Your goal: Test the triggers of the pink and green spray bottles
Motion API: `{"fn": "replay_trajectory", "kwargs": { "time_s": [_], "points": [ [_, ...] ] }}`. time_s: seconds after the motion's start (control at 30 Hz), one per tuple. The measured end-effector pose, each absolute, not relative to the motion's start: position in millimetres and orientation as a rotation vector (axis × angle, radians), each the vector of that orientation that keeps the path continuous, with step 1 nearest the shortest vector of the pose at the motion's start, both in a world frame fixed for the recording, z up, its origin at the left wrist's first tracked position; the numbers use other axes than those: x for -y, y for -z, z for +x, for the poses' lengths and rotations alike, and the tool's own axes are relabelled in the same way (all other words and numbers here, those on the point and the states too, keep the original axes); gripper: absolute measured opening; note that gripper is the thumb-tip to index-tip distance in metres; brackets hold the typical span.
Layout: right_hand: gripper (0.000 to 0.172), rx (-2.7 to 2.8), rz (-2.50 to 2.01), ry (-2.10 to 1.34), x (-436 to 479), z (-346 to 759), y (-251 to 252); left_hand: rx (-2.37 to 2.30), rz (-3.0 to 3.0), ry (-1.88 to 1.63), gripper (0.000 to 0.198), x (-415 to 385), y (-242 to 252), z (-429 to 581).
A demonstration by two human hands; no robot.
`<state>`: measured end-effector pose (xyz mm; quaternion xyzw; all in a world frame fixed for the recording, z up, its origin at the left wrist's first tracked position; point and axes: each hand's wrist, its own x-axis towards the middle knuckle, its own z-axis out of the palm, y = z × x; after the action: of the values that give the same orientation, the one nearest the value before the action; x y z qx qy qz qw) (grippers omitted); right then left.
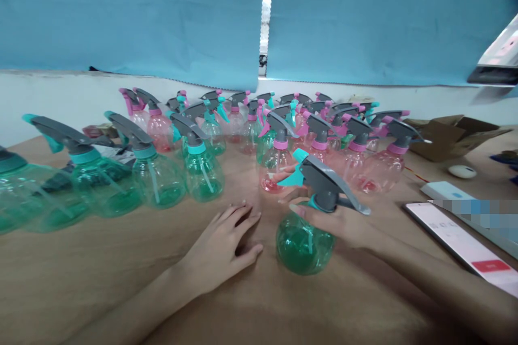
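Observation:
A green spray bottle (305, 245) with a grey head and teal trigger is in my right hand (324, 218), whose fingers wrap round its neck just under the head. The bottle leans a little. To its left my left hand (222, 242) lies on the table with fingers spread and holds nothing. Beyond my left hand stands another green spray bottle (204, 175), in a row with several like it. Close behind the held bottle stands a pink spray bottle (275, 167) with a pink collar.
Many pink and green spray bottles crowd the back of the wooden table (170, 275). At right are a phone (449, 232), a white box (447, 191), a white mouse (462, 171) and an open cardboard box (445, 135). A blue curtain (141, 16) hangs behind.

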<state>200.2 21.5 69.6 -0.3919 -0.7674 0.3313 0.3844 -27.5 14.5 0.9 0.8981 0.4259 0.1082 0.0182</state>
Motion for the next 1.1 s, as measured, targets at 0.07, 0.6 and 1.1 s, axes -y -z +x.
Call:
{"fn": "replay_trajectory", "kwargs": {
  "time_s": [0.07,0.6,1.1],
  "points": [
    [0.028,1.960,-1.008,-0.833,-21.8,200.5,-69.4,-1.324,2.789,-0.331,0.052,-14.7,-0.9,-27.1],
    [0.023,1.953,-1.029,-0.786,-21.0,201.8,-69.2,-1.313,2.781,-0.330,0.052,-13.9,-0.9,-27.7],
    [0.009,1.882,-1.102,-0.776,-17.2,201.9,-68.6,-1.302,2.783,-0.350,0.051,-15.1,0.9,-28.0]
  ]
}}
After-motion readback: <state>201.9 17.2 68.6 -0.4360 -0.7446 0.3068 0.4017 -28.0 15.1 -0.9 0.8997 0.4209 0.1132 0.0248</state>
